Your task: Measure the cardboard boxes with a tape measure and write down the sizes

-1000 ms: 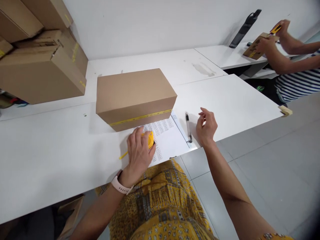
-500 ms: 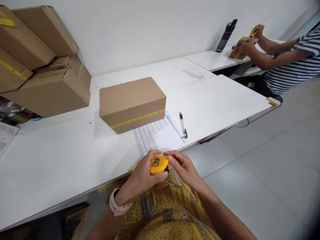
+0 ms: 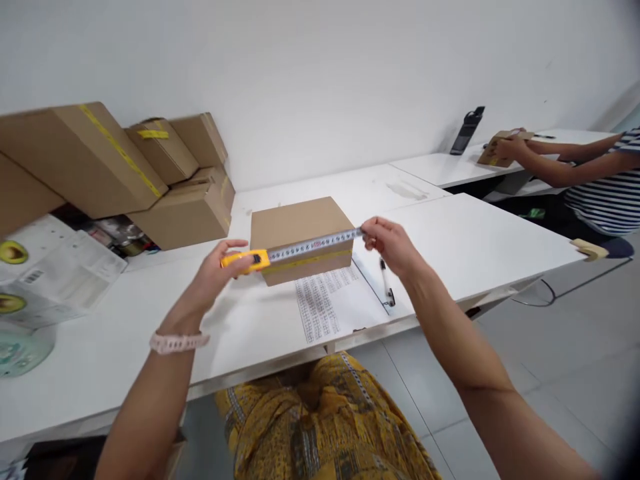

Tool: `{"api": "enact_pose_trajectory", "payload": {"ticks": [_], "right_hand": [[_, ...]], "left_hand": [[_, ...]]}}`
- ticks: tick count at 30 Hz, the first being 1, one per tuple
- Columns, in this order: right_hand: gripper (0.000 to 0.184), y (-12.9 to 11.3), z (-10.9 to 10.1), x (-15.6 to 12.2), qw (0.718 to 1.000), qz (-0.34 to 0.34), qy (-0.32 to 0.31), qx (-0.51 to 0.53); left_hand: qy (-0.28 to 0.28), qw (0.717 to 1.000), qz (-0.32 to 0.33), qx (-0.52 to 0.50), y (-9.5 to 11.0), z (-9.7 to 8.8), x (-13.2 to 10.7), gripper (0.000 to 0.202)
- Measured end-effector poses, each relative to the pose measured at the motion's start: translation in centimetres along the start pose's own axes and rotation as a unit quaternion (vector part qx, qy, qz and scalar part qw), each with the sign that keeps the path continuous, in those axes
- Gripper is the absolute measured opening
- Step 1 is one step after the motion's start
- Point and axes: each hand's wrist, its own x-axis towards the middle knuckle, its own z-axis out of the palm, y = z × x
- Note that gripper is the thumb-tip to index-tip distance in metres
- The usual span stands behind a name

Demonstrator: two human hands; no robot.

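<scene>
— What lies at the far left?
— Printed sheets with avocado pictures point(image 3: 30, 267) on the white counter point(image 3: 90, 360); behind them a stack of cardboard boxes point(image 3: 100, 167) stands against the wall.
— And the left hand?
— The left hand point(image 3: 213, 273), with a pale watch point(image 3: 177, 342) on its wrist, is closed round the yellow tape measure point(image 3: 247, 260); it holds the case in the air just left of the brown box point(image 3: 300, 227).
— Where does the tape run?
— The blade point(image 3: 315, 244) is drawn out to the right, nearly level, along the box's near top edge; whether it touches the cardboard I cannot tell; a yellow strip runs along the box's front face just below it.
— The right hand?
— The right hand point(image 3: 387, 241) pinches the blade's end between thumb and fingers, just past the box's right corner.
— And under the hands?
— A sheet of printed figures point(image 3: 325, 303) lies flat in front of the box; a pen point(image 3: 385, 283) lies just beside the sheet's right edge.
— Further right?
— Another person in a striped top reaches over a separate counter, hands on a small carton point(image 3: 495, 150); a dark upright object point(image 3: 465, 131) stands near it.
</scene>
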Motion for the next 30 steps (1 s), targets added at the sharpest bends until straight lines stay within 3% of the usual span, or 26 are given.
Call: {"api": "enact_pose_trajectory", "payload": {"ticks": [4, 8, 14, 19, 30], "right_hand": [[0.029, 0.8, -1.0, 8.5, 0.999, 0.025, 0.024, -0.012], [0.025, 3.3, -0.5, 12.4, 0.995, 0.067, 0.056, -0.044], [0.021, 6.2, 0.2, 13.1, 0.991, 0.077, 0.090, -0.059], [0.034, 6.6, 1.0, 13.1, 0.990, 0.092, 0.085, -0.065], [0.025, 6.2, 0.7, 12.6, 0.975, 0.155, 0.078, -0.137]], "left_hand": [[0.068, 0.997, -0.029, -0.024, -0.5, -4.6, 5.8, 0.068], [0.068, 0.996, -0.051, -0.009, -1.8, -5.9, 9.1, 0.062], [0.041, 0.996, -0.081, 0.018, -2.6, -5.4, 11.6, 0.058], [0.030, 0.995, -0.094, 0.022, -2.1, -4.2, 13.0, 0.053], [0.041, 0.995, -0.093, 0.020, -2.3, -3.4, 12.3, 0.047]]}}
